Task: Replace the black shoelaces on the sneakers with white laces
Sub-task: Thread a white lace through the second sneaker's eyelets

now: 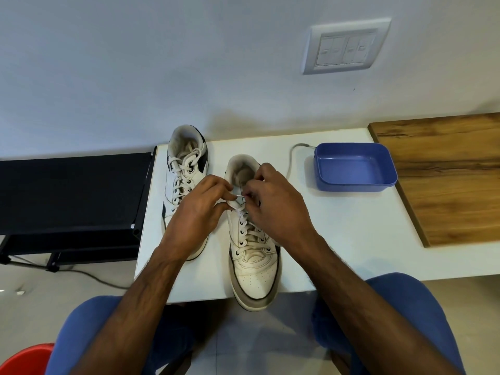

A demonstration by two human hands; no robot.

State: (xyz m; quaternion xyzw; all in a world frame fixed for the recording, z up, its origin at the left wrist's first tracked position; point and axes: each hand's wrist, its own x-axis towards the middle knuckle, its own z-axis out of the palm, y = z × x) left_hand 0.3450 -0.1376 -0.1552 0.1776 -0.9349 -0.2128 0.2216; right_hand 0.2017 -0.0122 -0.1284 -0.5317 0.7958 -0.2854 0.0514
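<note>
White wall fills the upper half of the view, with a switch plate (347, 47) set into it at the upper right, and below it a white tabletop (338, 239) carries the work. Two white sneakers with dark trim stand side by side on it, toes toward the person. The left sneaker (184, 190) sits farther back and is laced in white to its top eyelets. The right sneaker (253, 255) sits nearer, its toe hanging just over the tabletop's front edge, and a white lace (247, 228) crosses up through its eyelets. Both forearms reach in from below and the hands meet over this sneaker's upper eyelets, just beside the tongue. The left hand (201, 209) is turned palm inward, its fingers curled, thumb and forefinger pinching one end of the lace. The right hand (273, 204) arches over the collar with knuckles up, its fingertips pinching the lace on the other side, so that a short stretch runs taut between the two hands. A blue plastic tub (354, 167) stands well apart to the right, next to a wooden board (449, 177). A black rack (73, 193) stands to the left of the tabletop.
</note>
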